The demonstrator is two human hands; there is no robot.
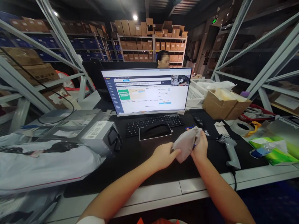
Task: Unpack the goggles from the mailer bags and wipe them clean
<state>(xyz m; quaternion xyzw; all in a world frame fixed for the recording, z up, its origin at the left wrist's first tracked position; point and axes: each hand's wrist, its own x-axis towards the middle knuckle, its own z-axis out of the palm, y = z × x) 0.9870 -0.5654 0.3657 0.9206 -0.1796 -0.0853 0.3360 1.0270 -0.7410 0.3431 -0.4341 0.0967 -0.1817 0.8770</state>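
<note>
A small grey cloth-like pouch [184, 145] is held tilted above the black desk mat, between both hands. My left hand [164, 154] grips its lower left side, thumb lying across the front. At its upper right, my right hand [201, 144] is closed around the gathered end; some of those fingers are hidden behind it. A bit of blue shows beside the right hand, too small to make out. Just beyond the hands lie a black keyboard [154, 124] and a dark glasses-case-like object [156, 131] with a white edge. The pouch's contents are not visible.
A lit monitor [149, 93] stands ahead. To the right are a barcode scanner [229, 151], a tape roll [241, 128], a mouse [198, 120], a green tissue pack [275, 149] and cardboard boxes [219, 105]. Grey boxes [98, 130] and white plastic bags [46, 165] crowd the left. Another person sits behind the monitor.
</note>
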